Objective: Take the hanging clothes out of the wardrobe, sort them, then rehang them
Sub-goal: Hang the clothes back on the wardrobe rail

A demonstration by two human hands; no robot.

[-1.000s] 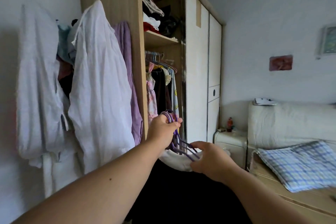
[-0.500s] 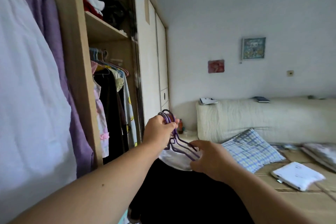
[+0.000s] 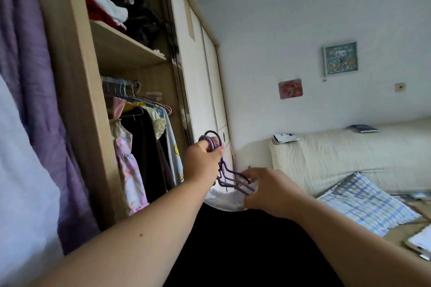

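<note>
My left grip clenches the purple hangers by their bunched hooks; my right grip pinches their arms just above the white garment — hooks could tangle, or the garment slide off.

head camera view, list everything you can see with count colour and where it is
purple hangers: small bunch, purple, centre, between both hands
white garment: one, white, just under the hangers
black garment: one, black, lower centre
wardrobe: one, light wood, left, open
hanging clothes: several, mixed colours, on its rail
folded clothes: stack, white, red, dark, top shelf
purple cloth: one, purple, outside the wardrobe, far left
framed picture: one, blue-green, back wall
checked pillow: one, blue-white, bed, right
left hand: grips the hanger hooks
right hand: pinches the hanger arms
</note>
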